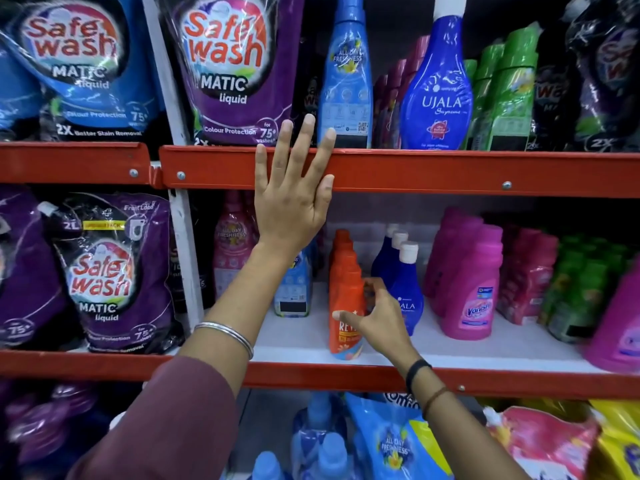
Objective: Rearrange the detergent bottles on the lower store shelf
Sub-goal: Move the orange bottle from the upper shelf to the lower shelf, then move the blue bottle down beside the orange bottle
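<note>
A row of orange bottles (344,289) stands one behind another on the white lower shelf (485,348). My right hand (375,315) wraps around the front orange bottle, thumb across its label and fingers on its right side. My left hand (294,188) lies flat and open against the red rail (450,171) of the shelf above, holding nothing. Right of the orange row stand dark blue Ujala bottles (405,275) with white caps. A light blue bottle (294,289) and a pink bottle (233,244) stand to the left, partly hidden by my left forearm.
Pink Vanish bottles (474,285), darker pink ones (526,275) and green ones (581,282) fill the shelf's right side. Purple Safewash pouches (107,271) sit at left behind a white upright post (187,258). The upper shelf holds pouches and tall blue bottles (346,74); more packs lie below.
</note>
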`<state>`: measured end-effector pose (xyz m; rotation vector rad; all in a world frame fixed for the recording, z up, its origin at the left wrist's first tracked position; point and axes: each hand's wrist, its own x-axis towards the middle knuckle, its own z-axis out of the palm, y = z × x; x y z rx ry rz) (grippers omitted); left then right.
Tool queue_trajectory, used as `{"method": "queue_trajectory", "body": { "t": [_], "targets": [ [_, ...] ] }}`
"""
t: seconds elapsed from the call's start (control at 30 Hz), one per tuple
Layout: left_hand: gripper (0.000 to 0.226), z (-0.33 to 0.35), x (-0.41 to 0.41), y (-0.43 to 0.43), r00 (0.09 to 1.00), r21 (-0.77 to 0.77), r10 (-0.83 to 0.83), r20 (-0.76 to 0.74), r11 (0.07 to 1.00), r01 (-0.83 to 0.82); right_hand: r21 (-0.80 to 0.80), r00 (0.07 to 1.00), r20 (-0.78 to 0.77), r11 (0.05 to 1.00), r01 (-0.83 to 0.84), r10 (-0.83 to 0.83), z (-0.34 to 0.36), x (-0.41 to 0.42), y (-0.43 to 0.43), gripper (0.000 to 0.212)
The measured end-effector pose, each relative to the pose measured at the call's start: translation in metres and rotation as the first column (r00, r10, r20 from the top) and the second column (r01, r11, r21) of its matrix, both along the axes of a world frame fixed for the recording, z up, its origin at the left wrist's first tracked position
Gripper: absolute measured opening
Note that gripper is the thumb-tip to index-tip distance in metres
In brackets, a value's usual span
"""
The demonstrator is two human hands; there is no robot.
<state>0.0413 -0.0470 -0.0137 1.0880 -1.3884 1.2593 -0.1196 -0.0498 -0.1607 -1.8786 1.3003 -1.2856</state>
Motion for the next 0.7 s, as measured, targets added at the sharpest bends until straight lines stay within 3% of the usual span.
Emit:
{"method": "queue_trajectory", "body": {
  "t": [0.2, 0.37, 0.53, 0.7],
  "targets": [
    [0.047, 0.0, 0.0, 0.004, 1.0, 0.041, -0.013, -0.012, 0.999, 0.014, 0.002, 0.997, -0.029, 0.997, -0.078, 0.078, 0.001, -0.011, 0.009, 0.066],
    [0.049, 0.0, -0.009, 0.011, 0.997, 0.098, -0.014, -0.073, 0.995, 0.021, -0.222, 0.987, 0.151, 0.975, -0.014, 0.048, 0.041, -0.043, 0.032, 0.041],
    [0.054, 0.003, -0.04, 0.017, 0.991, 0.159, -0.022, -0.131, 0.986, 0.043, -0.537, 0.943, 0.322, 0.836, 0.11, 0.083, 0.116, -0.074, 0.052, 0.018],
    [0.058, 0.011, -0.071, 0.016, 0.987, 0.185, -0.027, -0.157, 0.981, 0.056, -0.693, 0.935, 0.355, 0.675, 0.253, 0.014, 0.191, -0.088, 0.044, 0.019]
  ]
}}
